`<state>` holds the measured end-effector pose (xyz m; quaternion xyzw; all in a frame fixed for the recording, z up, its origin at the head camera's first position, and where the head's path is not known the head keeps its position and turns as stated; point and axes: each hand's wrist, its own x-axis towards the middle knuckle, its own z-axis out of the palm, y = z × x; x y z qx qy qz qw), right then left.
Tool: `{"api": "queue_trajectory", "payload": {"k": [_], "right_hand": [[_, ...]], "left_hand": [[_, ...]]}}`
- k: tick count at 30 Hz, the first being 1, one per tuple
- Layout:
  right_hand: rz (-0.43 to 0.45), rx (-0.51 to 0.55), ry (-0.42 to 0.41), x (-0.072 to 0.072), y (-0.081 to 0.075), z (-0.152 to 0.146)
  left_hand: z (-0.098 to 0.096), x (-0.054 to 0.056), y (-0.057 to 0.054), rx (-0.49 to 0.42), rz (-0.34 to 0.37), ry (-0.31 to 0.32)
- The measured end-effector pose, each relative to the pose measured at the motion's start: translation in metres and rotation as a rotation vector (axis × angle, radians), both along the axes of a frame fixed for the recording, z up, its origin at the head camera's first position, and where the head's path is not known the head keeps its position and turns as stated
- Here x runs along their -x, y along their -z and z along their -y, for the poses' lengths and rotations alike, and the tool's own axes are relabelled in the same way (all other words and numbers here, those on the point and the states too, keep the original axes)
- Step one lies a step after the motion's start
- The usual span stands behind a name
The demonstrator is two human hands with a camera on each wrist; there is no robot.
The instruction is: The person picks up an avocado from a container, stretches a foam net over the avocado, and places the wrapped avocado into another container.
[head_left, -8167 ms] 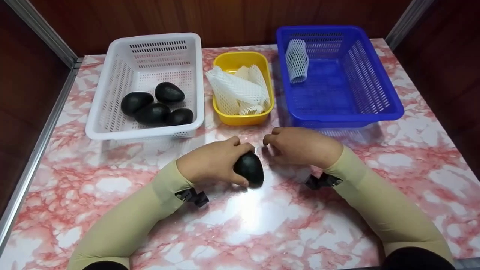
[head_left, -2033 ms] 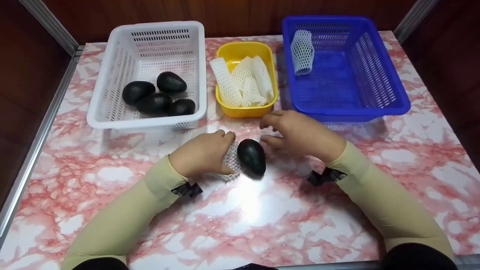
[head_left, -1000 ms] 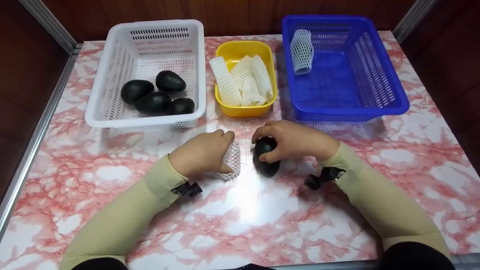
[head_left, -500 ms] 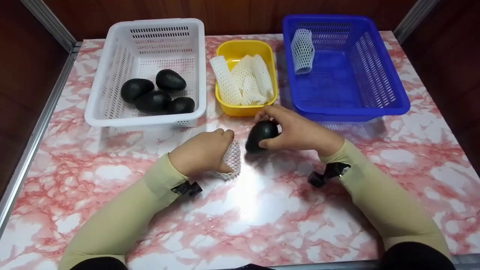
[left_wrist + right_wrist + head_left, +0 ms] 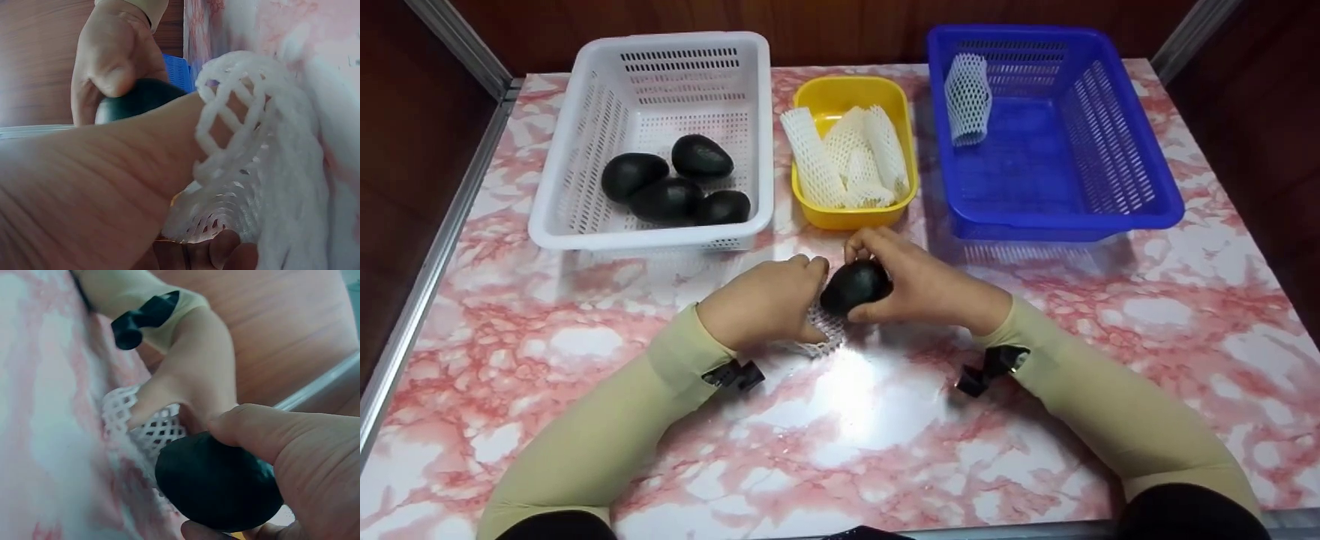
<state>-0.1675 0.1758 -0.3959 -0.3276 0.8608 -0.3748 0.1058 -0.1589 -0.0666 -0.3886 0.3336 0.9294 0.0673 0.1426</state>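
Observation:
My left hand [image 5: 769, 304] grips a white foam net sleeve [image 5: 826, 334] on the marbled tabletop. In the left wrist view the net's mouth [image 5: 236, 84] stands open, with the thumb reaching into the mesh and the fingertips around its far side. My right hand [image 5: 922, 289] holds a dark avocado [image 5: 853, 289] between thumb and fingers, its narrower end pointing left at the net. From the right wrist the avocado [image 5: 216, 481] appears right in front of the sleeve [image 5: 160, 430], hiding part of it; whether the two touch I cannot tell.
A white basket [image 5: 652, 238] at back left contains several dark avocados [image 5: 667, 201]. In the back middle, a yellow bin [image 5: 855, 217] holds several foam nets [image 5: 814, 161]. The blue basket [image 5: 1057, 221] at back right has one net-covered piece [image 5: 967, 97] by its left wall.
My right hand has taken hold of the avocado on the table, turned it and brought it left to the net. The left hand, after releasing the avocado earlier, now keeps the net in place.

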Motion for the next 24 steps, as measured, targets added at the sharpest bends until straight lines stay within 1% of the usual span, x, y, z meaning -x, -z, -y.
{"api": "queue_trajectory", "payload": {"k": [2,4,6,7,9,10,12,14,16,18,21,24], "right_hand": [[-0.008,-0.021,-0.012,0.0,0.002,0.0],[-0.01,-0.035,-0.02,0.0,0.002,0.0],[-0.017,-0.051,-0.023,0.001,0.002,0.0],[-0.019,-0.057,-0.025,0.002,0.002,-0.001],[-0.025,-0.065,-0.03,0.003,0.002,0.0],[-0.026,-0.065,-0.03,0.003,0.002,-0.001],[-0.029,-0.056,-0.029,0.003,0.003,-0.001],[-0.025,-0.054,-0.024,0.004,0.003,-0.001],[-0.023,-0.063,-0.014,0.004,0.002,-0.002],[-0.018,-0.081,-0.009,0.004,0.002,-0.002],[-0.019,-0.119,-0.006,0.004,0.001,-0.003],[-0.027,-0.167,0.006,0.004,-0.001,-0.005]], "left_hand": [[0.0,0.0,-0.003,0.005,0.023,-0.001],[0.001,0.001,-0.007,-0.01,0.054,0.002],[0.004,0.002,-0.014,-0.058,0.086,-0.006],[0.006,0.003,-0.017,-0.098,0.099,-0.016],[0.011,0.004,-0.025,-0.161,0.094,-0.027],[0.013,0.004,-0.027,-0.175,0.084,-0.03],[0.017,0.003,-0.03,-0.153,0.062,-0.03],[0.018,0.002,-0.028,-0.078,0.031,-0.011],[0.017,0.002,-0.022,0.002,0.011,0.019],[0.014,0.001,-0.015,0.054,-0.01,0.045],[0.008,0.001,-0.006,0.054,-0.051,0.069],[0.004,0.001,-0.002,0.017,-0.075,0.084]]}}
